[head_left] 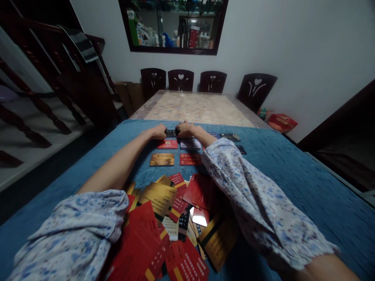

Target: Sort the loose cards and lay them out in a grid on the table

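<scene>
At the far side of the blue cloth, my left hand (158, 132) pinches the left edge of a black card (171, 133). My right hand (186, 129) has its fingers closed at that card's right edge; the fingertips are partly hidden. Just below lie a red card (167, 144) and a pale card (190, 144). A gold card (162, 159) and another red card (190, 159) form a row nearer to me. Between my forearms spreads a loose heap of red and gold cards (158, 197), some overlapping. Right of my right hand lies a dark card (230, 137).
The blue cloth (293, 175) covers the near part of a marble-patterned table (193, 105). Dark chairs (181, 80) stand along the far end. A cardboard box (129, 95) and a wooden stair railing (43, 101) are at left. A red bag (281, 122) sits at right.
</scene>
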A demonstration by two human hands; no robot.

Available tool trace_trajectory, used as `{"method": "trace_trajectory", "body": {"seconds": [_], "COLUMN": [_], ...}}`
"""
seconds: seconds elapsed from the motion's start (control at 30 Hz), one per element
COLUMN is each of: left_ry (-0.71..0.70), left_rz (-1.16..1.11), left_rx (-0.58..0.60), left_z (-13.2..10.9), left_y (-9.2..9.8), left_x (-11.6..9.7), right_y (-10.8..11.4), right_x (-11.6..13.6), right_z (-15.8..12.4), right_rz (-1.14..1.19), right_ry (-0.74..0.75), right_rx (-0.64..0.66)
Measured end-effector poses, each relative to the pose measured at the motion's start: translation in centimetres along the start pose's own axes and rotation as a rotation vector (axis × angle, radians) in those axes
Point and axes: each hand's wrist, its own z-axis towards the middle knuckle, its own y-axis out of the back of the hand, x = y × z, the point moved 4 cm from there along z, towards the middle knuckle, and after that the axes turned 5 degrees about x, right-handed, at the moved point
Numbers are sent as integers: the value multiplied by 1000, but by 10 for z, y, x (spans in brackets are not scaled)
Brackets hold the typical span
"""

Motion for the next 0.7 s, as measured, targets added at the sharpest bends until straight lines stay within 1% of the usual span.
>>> {"method": "trace_trajectory", "body": {"seconds": [0.1,0.3,0.37,0.5,0.7], "left_ry": [7,16,7,1,36], "left_rz": [-10,-8,-7,-11,-31], "left_rx": [18,32,43,22,32], "left_z": [-1,-2,-2,-3,-3], "left_y": [1,1,0,0,0], "left_x": [-1,1,1,-1,-3], "right_y": [1,-1,-2,-4,-4], "right_x": [0,1,1,0,0], "right_z": [1,6,10,16,15], "right_rz": [8,3,3,9,29], "right_ry": [-15,21,12,-20,-66], "right_rx": [0,-9,-6,21,1]}}
